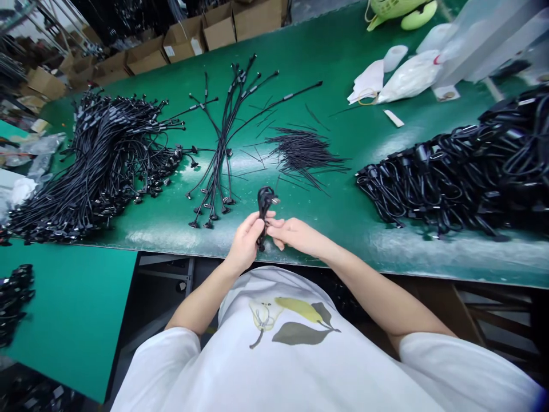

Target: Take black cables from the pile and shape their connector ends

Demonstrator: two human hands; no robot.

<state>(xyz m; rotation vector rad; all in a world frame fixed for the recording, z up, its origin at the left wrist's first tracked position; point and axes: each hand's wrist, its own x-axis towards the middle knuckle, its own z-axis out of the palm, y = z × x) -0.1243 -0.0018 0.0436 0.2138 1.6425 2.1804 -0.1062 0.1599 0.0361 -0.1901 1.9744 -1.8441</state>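
Note:
My left hand (247, 236) and my right hand (292, 233) meet over the near edge of the green table (334, 51). Both are closed on a folded black cable (264, 205), coiled into a short bundle that sticks up above my fingers. A small fan of loose black cables (223, 143) lies just beyond my hands. To its right is a scatter of thin black tie strips (302, 151). A big heap of loose black cables (98, 160) fills the table's left side. A pile of coiled, bundled cables (467, 166) lies at the right.
Cardboard boxes (184, 40) line the far edge. White plastic bags (407, 77) and a tape roll (394, 56) sit at the back right, with a yellow-green object (398, 10) behind. A lower green surface (72, 309) with more black cables (12, 300) is at the left.

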